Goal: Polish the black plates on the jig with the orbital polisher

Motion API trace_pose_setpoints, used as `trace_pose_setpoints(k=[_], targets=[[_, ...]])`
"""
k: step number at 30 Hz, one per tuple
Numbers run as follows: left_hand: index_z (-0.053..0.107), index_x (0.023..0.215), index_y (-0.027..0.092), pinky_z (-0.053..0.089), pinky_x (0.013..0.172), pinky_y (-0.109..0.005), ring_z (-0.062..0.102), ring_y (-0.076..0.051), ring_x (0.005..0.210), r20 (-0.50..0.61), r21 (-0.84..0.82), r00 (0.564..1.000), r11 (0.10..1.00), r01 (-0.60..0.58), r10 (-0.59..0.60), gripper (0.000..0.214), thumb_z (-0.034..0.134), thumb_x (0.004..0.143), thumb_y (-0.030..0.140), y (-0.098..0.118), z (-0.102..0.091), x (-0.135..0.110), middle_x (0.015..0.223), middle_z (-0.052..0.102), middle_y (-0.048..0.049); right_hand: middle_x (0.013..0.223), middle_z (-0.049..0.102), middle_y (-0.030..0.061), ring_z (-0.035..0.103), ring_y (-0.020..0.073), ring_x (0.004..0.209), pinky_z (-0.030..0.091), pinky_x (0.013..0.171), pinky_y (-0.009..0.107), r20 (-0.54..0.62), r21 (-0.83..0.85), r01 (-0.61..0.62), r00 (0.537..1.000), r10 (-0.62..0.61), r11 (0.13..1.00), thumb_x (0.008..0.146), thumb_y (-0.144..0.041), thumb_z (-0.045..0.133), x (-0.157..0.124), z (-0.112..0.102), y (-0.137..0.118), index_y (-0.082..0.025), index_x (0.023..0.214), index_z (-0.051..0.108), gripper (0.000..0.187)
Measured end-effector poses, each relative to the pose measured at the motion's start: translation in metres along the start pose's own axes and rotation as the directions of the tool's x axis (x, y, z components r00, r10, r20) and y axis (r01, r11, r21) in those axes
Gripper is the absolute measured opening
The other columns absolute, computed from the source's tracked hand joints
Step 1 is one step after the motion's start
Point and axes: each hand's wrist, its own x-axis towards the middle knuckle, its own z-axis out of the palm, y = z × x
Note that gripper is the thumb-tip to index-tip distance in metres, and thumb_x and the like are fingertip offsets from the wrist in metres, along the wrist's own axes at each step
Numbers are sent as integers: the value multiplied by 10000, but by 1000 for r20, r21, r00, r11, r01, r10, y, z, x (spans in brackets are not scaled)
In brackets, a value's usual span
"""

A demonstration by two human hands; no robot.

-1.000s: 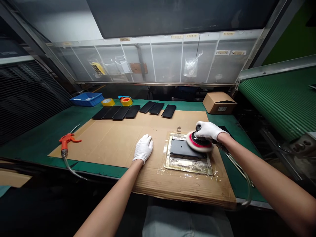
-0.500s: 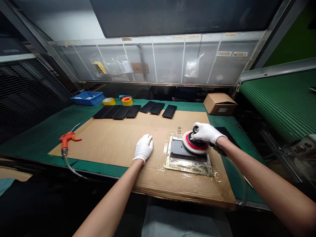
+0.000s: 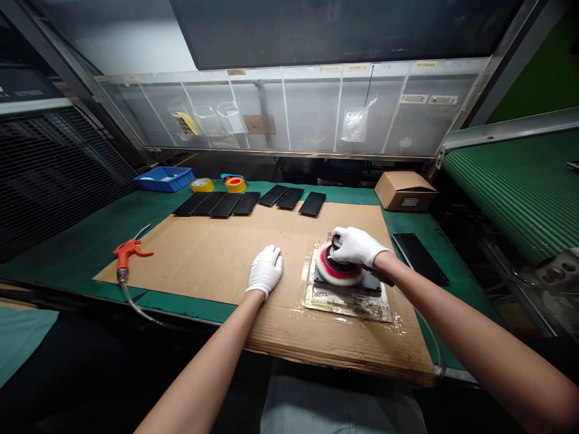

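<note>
The polisher [image 3: 340,270] rests on a dark panel [image 3: 371,285], covering much of it; its round pad is whitish with a red band, below a black body. The panel lies on a stained plate [image 3: 350,305] edged with clear tape on the cardboard [image 3: 217,253]. The right hand [image 3: 355,246], in a white glove, is clamped on the polisher's top. The left hand [image 3: 265,270], also gloved, lies flat on the cardboard, well apart from the other and holding nothing.

Seven black panels [image 3: 246,204] line the cardboard's far edge; another plate-like black piece [image 3: 420,258] lies on the green table [image 3: 58,241] at right. An orange air gun [image 3: 129,253] sits at left. Behind, a blue bin [image 3: 174,183] holds something white, perhaps paper, though it is too small to tell. Two tape rolls [image 3: 235,184] stand beside it; a carton [image 3: 409,204] sits at the far right corner.

Beyond, clear pockets [image 3: 307,108] hold a plastic bag [image 3: 355,125], a yellow item [image 3: 185,123] and a brown card [image 3: 259,125]. A ribbed green belt [image 3: 520,169] runs at right.
</note>
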Motion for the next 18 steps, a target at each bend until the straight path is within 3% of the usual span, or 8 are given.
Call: trace_pose_setpoints(k=[7, 18], targets=[[689, 1335, 121, 396, 1233, -451, 553, -329, 1406, -2, -2, 1000, 1000, -7, 7, 397, 501, 1014, 258, 1, -2, -1, 1479, 619, -175, 989, 728, 97, 663, 234, 755, 434, 645, 290, -12, -19, 32, 999, -32, 999, 787, -417, 633, -5, 3, -9, -269, 1085, 692, 338], [688, 1328, 151, 399, 1229, -435, 556, -306, 1403, 0, 6, 1000, 1000, -1, 1, 389, 493, 1013, 270, 1, -1, 0, 1478, 625, -152, 1058, 727, 105, 692, 263, 818, 459, 667, 309, 22, -26, -15, 1000, 16, 1000, 798, -425, 637, -3, 0, -16, -272, 1117, 685, 357]])
